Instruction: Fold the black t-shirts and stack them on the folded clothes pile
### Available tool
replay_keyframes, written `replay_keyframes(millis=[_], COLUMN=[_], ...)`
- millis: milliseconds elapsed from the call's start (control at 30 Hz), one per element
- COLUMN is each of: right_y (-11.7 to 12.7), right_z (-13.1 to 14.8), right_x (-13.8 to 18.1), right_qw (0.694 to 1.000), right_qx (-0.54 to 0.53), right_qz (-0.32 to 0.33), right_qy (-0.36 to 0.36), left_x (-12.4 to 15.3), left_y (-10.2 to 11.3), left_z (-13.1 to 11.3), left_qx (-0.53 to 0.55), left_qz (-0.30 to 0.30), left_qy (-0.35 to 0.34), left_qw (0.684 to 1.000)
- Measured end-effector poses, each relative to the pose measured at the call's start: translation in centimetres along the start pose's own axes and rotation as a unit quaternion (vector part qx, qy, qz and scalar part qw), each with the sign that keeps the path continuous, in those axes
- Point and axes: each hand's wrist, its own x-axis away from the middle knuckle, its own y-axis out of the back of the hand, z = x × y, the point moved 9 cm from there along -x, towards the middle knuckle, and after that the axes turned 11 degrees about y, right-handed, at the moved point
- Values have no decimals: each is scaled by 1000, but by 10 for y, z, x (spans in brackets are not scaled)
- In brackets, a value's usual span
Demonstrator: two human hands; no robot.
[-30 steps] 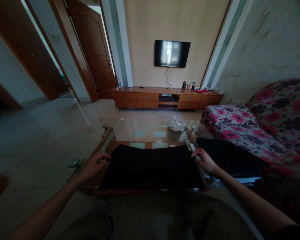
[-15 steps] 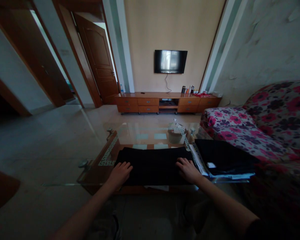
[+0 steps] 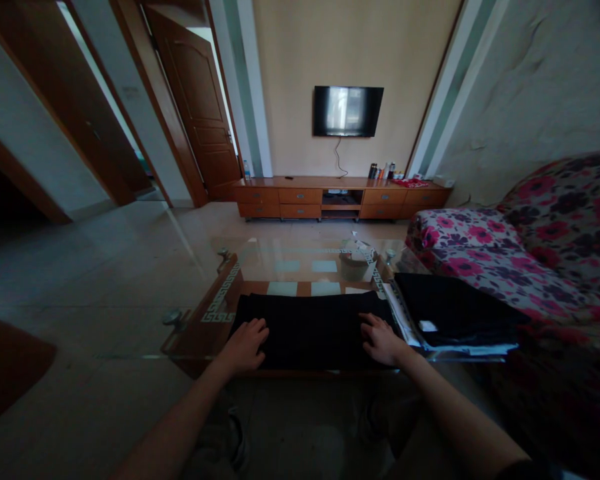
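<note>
A folded black cloth or garment (image 3: 313, 333) lies as a wide flat strip on the glass coffee table (image 3: 220, 293). My left hand (image 3: 247, 344) rests on its left end, the fingers slightly bent and pointing inward. On the right end lies my right hand (image 3: 381, 340), fingers apart, the index finger stretched out across the fabric. Both palms face down and neither hand lifts the cloth. Just right of it, a folded black garment (image 3: 455, 310) with a small white tag (image 3: 429, 326) tops a pile of papers or folders at the table's right side.
A flowered sofa (image 3: 470, 250) stands on the right. Under the glass are a wooden shelf and, near the far side, a bin (image 3: 357, 267) holding white scraps. A long wooden TV cabinet (image 3: 300, 197) stands by the far wall beneath a television (image 3: 349, 111).
The view has shifted slightly. My right index finger is now stretched out more, and my left fingers have moved a little on the cloth. The cloth stays in place.
</note>
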Motion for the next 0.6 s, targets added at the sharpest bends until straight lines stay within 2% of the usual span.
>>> replay_keyframes(millis=[133, 300, 367, 433, 500, 533, 600], right_y=[-5, 3, 13, 28, 40, 42, 39], right_z=[-5, -35, -53, -73, -91, -98, -111], right_x=[-1, -3, -7, -9, -10, -11, -13], right_qw=[999, 996, 989, 973, 949, 937, 920], right_qx=[36, -23, -41, -36, -40, -52, -90], right_qz=[-7, -38, -85, -168, -241, -262, -272], right_qy=[-25, -83, -113, -155, -202, -224, -267], left_x=[-7, -14, -23, -33, -40, -44, -55], left_y=[1, -13, -7, 7, 11, 7, -7], left_z=[9, 33, 48, 74, 103, 114, 127], left_qx=[12, 53, 93, 136, 194, 227, 284], left_qz=[-44, 10, -18, -101, -158, -160, -126], left_qy=[32, 74, 105, 194, 311, 355, 405], left_qw=[998, 996, 990, 966, 917, 893, 860])
